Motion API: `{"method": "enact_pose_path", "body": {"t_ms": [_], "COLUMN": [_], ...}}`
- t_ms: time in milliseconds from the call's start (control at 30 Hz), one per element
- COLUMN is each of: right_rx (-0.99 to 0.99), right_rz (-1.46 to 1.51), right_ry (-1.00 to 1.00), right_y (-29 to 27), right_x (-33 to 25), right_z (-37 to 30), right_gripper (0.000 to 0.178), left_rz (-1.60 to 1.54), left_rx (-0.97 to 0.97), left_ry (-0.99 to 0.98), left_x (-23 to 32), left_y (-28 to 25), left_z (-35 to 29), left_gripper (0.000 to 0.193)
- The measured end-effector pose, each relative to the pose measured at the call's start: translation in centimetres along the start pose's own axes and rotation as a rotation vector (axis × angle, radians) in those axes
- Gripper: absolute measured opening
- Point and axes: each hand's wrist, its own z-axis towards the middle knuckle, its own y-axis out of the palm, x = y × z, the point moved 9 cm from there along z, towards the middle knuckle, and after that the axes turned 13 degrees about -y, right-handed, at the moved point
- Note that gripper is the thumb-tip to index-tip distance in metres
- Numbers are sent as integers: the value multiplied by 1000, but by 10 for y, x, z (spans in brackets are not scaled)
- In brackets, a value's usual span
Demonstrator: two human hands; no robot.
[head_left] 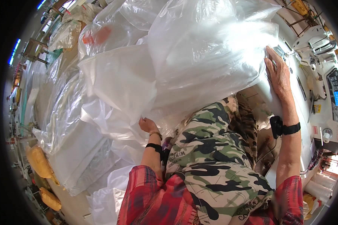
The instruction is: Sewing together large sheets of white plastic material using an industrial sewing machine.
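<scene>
A large translucent white plastic sheet (210, 75) spreads in loose folds in front of me and reaches over my lap. My left hand (148, 126) is closed, pinching a bunched edge of this sheet low in the middle. On the right, my right hand (279, 77) has its fingers stretched out, resting at the sheet's right edge beside the bed of a white sewing machine (319, 90). Strong glare lies on the sheet near those fingertips. What the sheet covers under the right fingers is hidden.
More clear and white plastic sheeting (79, 150) is heaped to the left. Yellow bundles (39, 161) lie at the far left edge. The machine has a control panel (336, 93) with a lit blue display. White rolls (319, 190) stand at the lower right.
</scene>
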Motion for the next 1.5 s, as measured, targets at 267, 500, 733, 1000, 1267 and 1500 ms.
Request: {"method": "enact_pose_path", "body": {"t_ms": [267,500,733,1000,1267,1500], "right_rx": [21,60,384,248,-248,9], "right_rz": [-8,180,431,707,1821,1685], "right_ry": [29,118,259,240,-1321,-210], "right_y": [-3,0,32,122,-48,-18], "right_x": [10,18,26,-202,-397,-229], "right_z": [-5,-3,16,73,-19,81], "right_gripper": [49,64,83,62,36,58], "left_rz": [-172,-1190,-1121,-1149,-1087,-1209], "left_rx": [-30,-890,-796,-623,-252,-601], "left_ry": [262,16,792,1253,1571,1449], "left_x": [31,155,282,383,439,464], "left_y": [-95,-170,-275,-298,-372,-416], "left_z": [22,-29,-131,-170,-257,-237], "left_gripper": [20,14,52,49,47,44]}}
